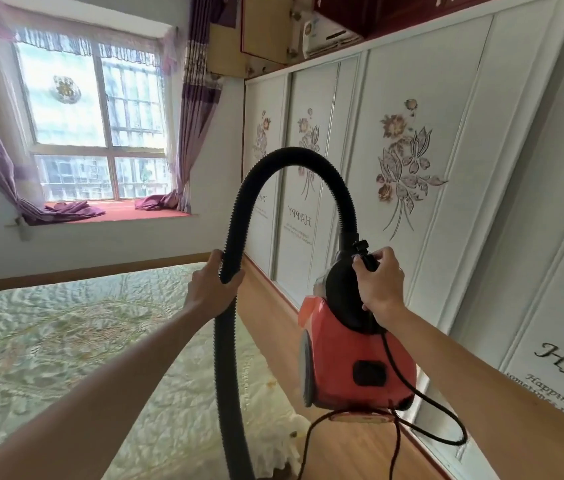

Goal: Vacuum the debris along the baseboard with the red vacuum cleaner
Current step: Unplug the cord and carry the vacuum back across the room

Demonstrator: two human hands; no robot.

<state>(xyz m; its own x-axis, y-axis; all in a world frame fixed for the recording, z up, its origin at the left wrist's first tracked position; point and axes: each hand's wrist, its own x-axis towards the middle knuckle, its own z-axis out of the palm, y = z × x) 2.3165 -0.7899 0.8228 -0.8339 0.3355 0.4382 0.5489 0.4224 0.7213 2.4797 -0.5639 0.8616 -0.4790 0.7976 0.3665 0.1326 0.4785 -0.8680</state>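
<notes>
The red vacuum cleaner (353,362) hangs in the air at centre right, above the wooden floor. My right hand (379,282) grips its black top handle. A black ribbed hose (294,164) arches up from the vacuum's top and comes down on the left. My left hand (213,285) is closed around that hose, which runs on down past the frame's bottom edge. A black power cord (446,427) loops below the vacuum. The hose's nozzle end is out of view. No debris shows along the baseboard (266,275) under the wardrobe.
A bed with a pale quilted cover (65,358) fills the left. White sliding wardrobe doors with flower prints (405,168) line the right. A narrow strip of wooden floor (266,313) runs between them toward the window (96,123) with purple curtains.
</notes>
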